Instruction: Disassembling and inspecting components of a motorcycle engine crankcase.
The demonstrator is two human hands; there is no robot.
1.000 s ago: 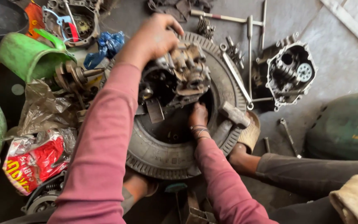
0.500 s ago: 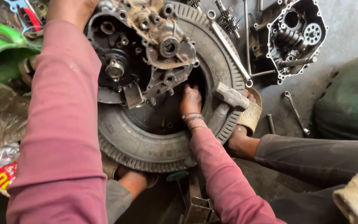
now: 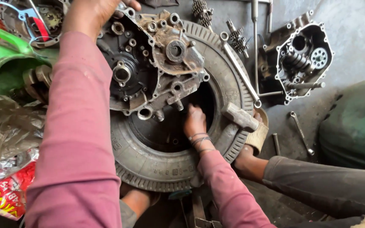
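Note:
A dirty grey engine case with round bearing holes lies across a black tyre on the floor. My left hand grips the case's far upper edge, its pink sleeve running down the left of the view. My right hand reaches into the tyre's middle and its fingers curl against the case's lower edge, their tips partly hidden under it.
A hammer rests on the tyre's right side and a long spanner lies across its rim. A second case half with gears, a small wrench, a green tank, a green can and a red packet surround it.
The engine case has turned and come to lie flatter on the tyre, its open face upward. Both hands stay on it; the view has moved closer.

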